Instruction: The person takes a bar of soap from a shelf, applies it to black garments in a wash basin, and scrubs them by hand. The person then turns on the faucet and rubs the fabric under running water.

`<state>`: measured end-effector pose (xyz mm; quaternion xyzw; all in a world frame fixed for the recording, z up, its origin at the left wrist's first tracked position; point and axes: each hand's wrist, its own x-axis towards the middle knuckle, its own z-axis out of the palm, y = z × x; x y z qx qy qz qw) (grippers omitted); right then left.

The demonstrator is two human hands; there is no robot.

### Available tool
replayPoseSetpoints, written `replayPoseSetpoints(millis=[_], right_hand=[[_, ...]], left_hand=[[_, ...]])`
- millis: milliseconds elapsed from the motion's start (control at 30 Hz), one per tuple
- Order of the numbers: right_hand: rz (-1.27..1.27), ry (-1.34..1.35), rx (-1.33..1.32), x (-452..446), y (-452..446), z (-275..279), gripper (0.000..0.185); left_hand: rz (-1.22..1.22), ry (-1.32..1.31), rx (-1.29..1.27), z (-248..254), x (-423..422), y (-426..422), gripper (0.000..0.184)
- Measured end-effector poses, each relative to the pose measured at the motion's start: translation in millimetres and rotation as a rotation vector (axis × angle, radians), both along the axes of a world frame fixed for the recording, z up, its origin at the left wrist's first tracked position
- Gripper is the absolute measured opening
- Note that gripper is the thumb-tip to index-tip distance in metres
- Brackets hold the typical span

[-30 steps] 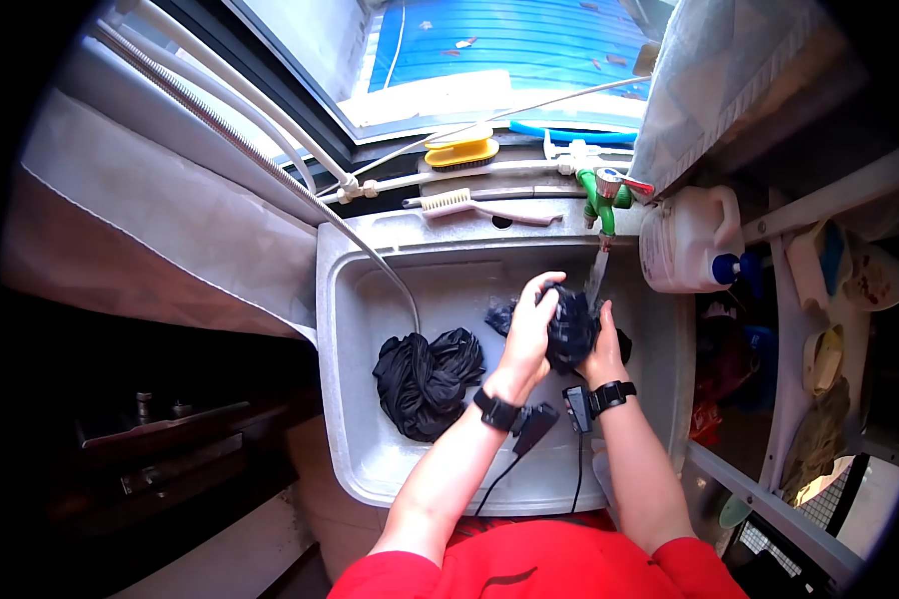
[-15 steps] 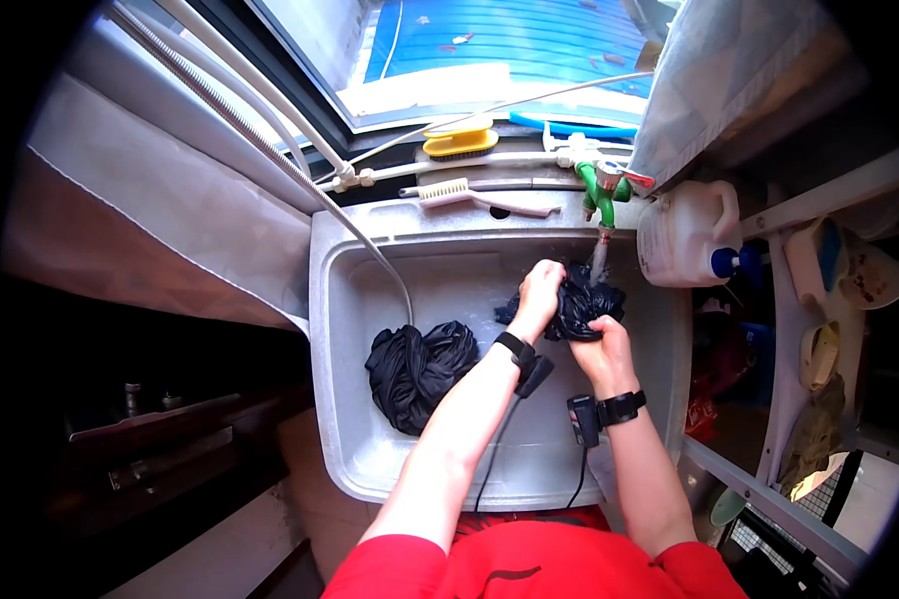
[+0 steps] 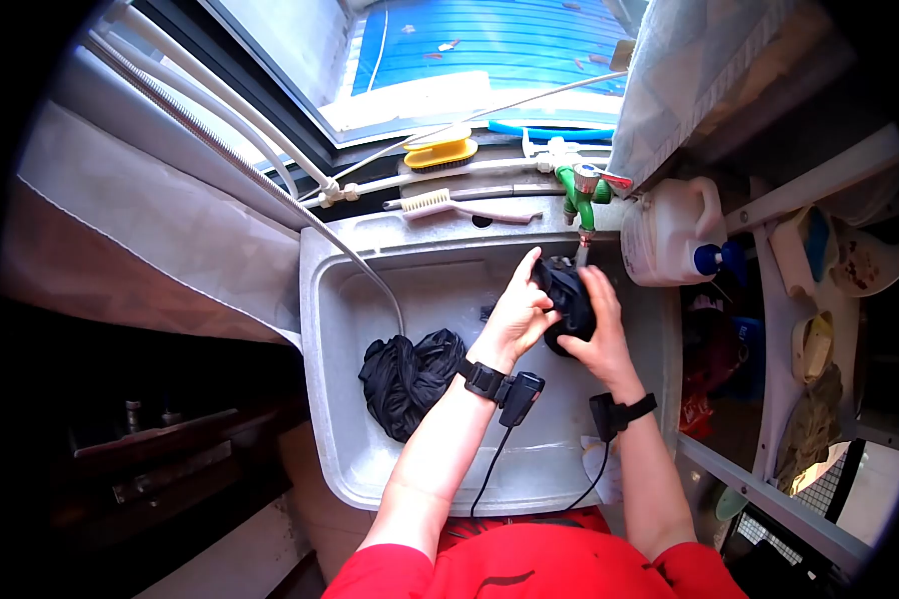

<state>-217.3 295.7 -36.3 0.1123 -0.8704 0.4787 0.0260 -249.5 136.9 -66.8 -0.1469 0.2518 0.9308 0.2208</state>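
A wet, bunched black cloth (image 3: 567,298) is held between my two hands below the running green tap (image 3: 585,190). My left hand (image 3: 514,314) grips the cloth's left side, thumb and fingers bent against it. On the other side my right hand (image 3: 603,334) cups the cloth, its fingers long and curved around the edge. A second heap of black cloth (image 3: 412,384) lies at the left of the grey sink (image 3: 489,449), apart from my hands. Water from the spout is partly hidden by the cloth and fingers.
On the sink's back ledge lies a white-handled brush (image 3: 459,208), with a yellow brush (image 3: 440,150) behind it. A white jug (image 3: 669,235) with a blue pump stands right of the tap. A grey hose (image 3: 385,280) hangs into the sink's left side.
The cloth has been turned and gathered into a narrower upright bundle. My right hand has moved up along its right side with fingers extended; my left hand has rolled over, palm more visible.
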Motion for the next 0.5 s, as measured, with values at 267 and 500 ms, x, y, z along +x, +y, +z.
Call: replayPoseSetpoints(millis=[267, 500], right_hand=[[-0.307, -0.549, -1.029, -19.0, 36.0, -37.6, 0.021], [-0.501, -0.766, -1.402, -33.5, 17.9, -70.0, 0.029]], left_hand=[[-0.104, 0.018, -0.608, -10.3, -6.4, -26.9, 0.033], [-0.031, 0.801, -1.046, 10.6, 15.9, 40.8, 0.018]])
